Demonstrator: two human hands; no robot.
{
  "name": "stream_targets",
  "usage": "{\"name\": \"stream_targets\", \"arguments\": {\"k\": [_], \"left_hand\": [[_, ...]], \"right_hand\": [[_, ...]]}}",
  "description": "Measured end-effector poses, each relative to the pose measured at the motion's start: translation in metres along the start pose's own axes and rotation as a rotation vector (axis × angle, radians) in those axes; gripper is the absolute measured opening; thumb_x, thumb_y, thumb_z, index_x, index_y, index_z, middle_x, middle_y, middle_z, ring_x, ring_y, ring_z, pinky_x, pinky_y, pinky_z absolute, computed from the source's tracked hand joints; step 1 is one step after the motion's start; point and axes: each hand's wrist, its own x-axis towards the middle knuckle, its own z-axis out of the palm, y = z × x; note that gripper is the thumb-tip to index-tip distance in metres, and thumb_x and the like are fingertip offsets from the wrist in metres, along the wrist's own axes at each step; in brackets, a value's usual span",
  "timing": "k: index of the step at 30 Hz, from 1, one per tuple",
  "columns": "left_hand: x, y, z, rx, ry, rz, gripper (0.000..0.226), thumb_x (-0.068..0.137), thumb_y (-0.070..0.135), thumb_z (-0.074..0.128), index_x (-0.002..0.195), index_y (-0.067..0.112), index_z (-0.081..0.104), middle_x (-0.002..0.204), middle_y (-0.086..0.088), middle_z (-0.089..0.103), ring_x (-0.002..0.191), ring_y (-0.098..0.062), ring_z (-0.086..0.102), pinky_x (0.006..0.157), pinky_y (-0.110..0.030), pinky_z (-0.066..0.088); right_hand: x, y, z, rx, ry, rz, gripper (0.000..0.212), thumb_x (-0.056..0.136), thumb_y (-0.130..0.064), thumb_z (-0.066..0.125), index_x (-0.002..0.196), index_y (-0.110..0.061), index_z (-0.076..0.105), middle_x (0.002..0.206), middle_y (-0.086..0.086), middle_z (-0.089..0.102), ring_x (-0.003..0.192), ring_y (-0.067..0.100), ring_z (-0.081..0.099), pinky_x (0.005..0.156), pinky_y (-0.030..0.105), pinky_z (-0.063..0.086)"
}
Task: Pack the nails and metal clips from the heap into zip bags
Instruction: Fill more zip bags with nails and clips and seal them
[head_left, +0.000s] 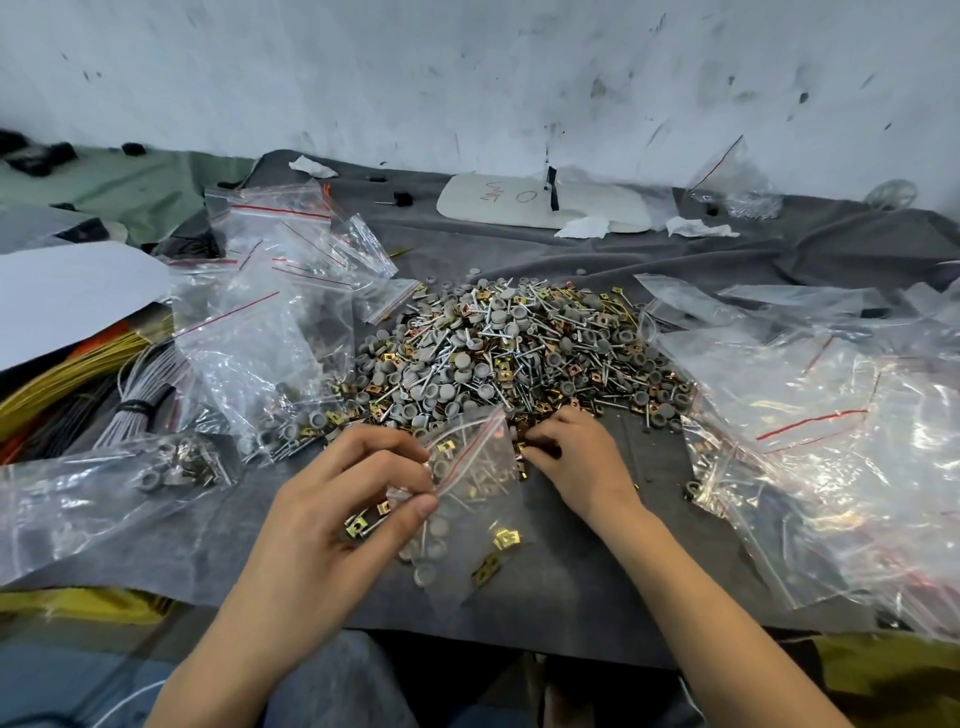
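At lower centre the left hand (343, 499) pinches the rim of a part-filled bag (467, 504). The right hand (576, 457) curls its fingers into the near edge of the heap (519, 353) at mid-frame; I cannot tell whether it grips anything.

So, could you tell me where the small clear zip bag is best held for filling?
Pinch the small clear zip bag at its lip by the red strip, from the left, as the left hand does: its mouth faces the heap of nails and clips and its loaded bottom lies on the grey cloth.
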Motion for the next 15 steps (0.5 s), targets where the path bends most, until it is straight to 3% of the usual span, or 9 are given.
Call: {"name": "stream_targets", "arguments": {"k": [5, 8, 10, 13, 15], "left_hand": [[-0.001, 0.001, -0.002, -0.005, 0.002, -0.009, 0.017, 0.087, 0.033, 0.059, 0.083, 0.019, 0.067, 0.104, 0.009, 0.06, 0.098, -0.013, 0.062, 0.074, -0.025, 0.05], [-0.002, 0.001, -0.002, -0.01, 0.01, -0.02, 0.017, 0.088, 0.034, 0.058, 0.084, 0.02, 0.066, 0.104, 0.009, 0.06, 0.098, -0.014, 0.063, 0.073, -0.028, 0.052], [-0.001, 0.002, -0.001, -0.015, 0.008, -0.02, 0.017, 0.088, 0.033, 0.058, 0.084, 0.019, 0.067, 0.104, 0.01, 0.06, 0.097, -0.014, 0.063, 0.073, -0.028, 0.052], [0.001, 0.005, 0.005, 0.004, -0.013, 0.006, 0.015, 0.088, 0.031, 0.057, 0.084, 0.02, 0.067, 0.103, 0.01, 0.06, 0.096, -0.011, 0.062, 0.075, -0.018, 0.047], [0.004, 0.007, 0.01, 0.022, -0.031, 0.038, 0.015, 0.089, 0.029, 0.058, 0.084, 0.018, 0.067, 0.103, 0.008, 0.06, 0.096, -0.008, 0.061, 0.078, -0.012, 0.043]], "right_hand": [[-0.001, 0.0, 0.002, 0.109, 0.057, 0.032, 0.015, 0.09, -0.023, 0.065, 0.1, -0.013, 0.07, 0.101, -0.001, 0.057, 0.097, 0.016, 0.052, 0.086, 0.028, 0.042], [-0.008, 0.007, -0.007, 0.368, 0.154, 0.091, 0.003, 0.089, -0.019, 0.066, 0.088, -0.022, 0.068, 0.091, -0.007, 0.061, 0.086, 0.009, 0.056, 0.073, 0.015, 0.039], [-0.015, 0.009, -0.015, 0.559, 0.16, 0.14, 0.015, 0.088, -0.017, 0.066, 0.08, -0.029, 0.066, 0.08, -0.012, 0.064, 0.076, 0.002, 0.058, 0.067, 0.01, 0.04], [-0.026, 0.002, -0.026, 0.884, 0.107, 0.179, 0.018, 0.087, -0.006, 0.066, 0.081, -0.023, 0.067, 0.075, -0.004, 0.068, 0.068, 0.006, 0.061, 0.067, 0.019, 0.049], [-0.034, -0.007, -0.035, 1.039, 0.094, 0.151, 0.02, 0.086, 0.003, 0.063, 0.082, -0.016, 0.066, 0.074, 0.001, 0.071, 0.066, 0.008, 0.062, 0.062, 0.018, 0.052]]}}
